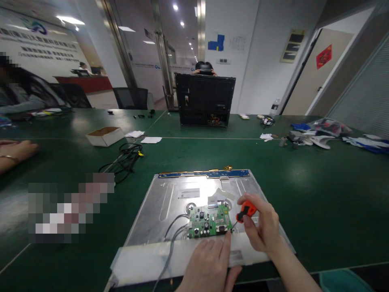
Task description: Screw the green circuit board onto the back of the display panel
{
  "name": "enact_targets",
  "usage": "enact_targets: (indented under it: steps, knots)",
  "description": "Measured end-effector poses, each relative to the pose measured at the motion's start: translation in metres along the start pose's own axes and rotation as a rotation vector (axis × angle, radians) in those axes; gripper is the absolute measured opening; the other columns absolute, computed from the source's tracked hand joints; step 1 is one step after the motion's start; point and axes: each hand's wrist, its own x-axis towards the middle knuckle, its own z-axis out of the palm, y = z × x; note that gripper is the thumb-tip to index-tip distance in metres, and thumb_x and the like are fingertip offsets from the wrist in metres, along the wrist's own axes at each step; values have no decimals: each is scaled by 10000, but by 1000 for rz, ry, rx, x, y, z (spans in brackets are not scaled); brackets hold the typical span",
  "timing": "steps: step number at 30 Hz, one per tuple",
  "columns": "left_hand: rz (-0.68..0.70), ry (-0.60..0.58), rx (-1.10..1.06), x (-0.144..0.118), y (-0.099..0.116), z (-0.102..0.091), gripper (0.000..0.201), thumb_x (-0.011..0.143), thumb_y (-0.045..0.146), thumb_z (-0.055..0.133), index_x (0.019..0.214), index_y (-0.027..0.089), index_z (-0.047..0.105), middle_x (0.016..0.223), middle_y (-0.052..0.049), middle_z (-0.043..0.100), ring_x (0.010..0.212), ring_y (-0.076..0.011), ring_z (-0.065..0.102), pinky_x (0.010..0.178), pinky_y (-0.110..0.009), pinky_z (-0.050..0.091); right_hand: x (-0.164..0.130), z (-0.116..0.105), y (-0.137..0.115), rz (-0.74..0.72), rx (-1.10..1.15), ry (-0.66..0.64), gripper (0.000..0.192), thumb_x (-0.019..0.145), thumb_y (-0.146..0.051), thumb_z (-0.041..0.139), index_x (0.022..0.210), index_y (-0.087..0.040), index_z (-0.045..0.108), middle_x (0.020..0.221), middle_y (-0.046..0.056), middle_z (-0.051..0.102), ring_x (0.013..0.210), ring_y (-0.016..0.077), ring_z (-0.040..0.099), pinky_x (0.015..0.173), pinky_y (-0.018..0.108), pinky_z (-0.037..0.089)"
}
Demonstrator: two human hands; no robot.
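A silver metal monitor back panel lies flat on the green table in front of me. A small green circuit board sits on its near middle, with grey cables running from it toward me. My right hand grips a short orange-handled screwdriver, its tip pointing down at the board's right edge. My left hand rests flat on the panel's near edge, forefinger stretched to the board's lower right corner.
A black computer case stands at the far side, a person's head behind it. An open cardboard box and a black cable bundle lie at the left. Another person's hand rests at the far left. Plastic parts and bags lie at the right.
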Motion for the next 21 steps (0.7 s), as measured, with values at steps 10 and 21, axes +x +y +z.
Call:
enact_targets:
  steps: [10,21]
  knots:
    - [9,-18,48,1,2,-1,418,1018,341,337,1270,37,475,883,-136,707,725,-240,676,667,-359,556,0,0,0,-24,-97,26,503,885,-127,485,1383,-178,431,703,1,633,525,166,584,434,270,481]
    - [12,-37,79,0,2,-1,433,1010,358,369,1283,40,476,879,-132,706,708,-240,669,666,-355,538,3,1,1,-38,-116,39,503,919,-169,527,1405,-207,401,663,-33,610,481,155,553,417,262,451]
